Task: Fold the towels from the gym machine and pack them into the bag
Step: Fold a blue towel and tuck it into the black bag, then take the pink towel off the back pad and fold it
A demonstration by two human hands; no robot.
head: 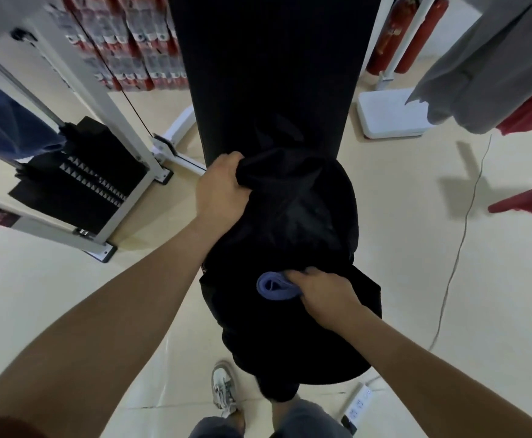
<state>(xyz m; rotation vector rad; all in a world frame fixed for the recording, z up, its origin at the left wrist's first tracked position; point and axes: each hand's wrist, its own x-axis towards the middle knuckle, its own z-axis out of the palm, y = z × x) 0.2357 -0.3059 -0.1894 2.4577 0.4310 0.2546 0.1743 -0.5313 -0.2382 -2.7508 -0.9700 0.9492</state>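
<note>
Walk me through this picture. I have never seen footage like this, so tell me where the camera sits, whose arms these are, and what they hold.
There is no robot here. A person wears one wide-angle camera on the head, so you look down along their own arms towards the floor. The left hand grips the rim of a black bag and lifts it. The right hand holds a folded blue towel against the bag's near side. On the left stands the white frame of a gym machine. A grey towel hangs at the upper right, with a red cloth below it. A power strip lies on the floor near the person's shoe.
</note>
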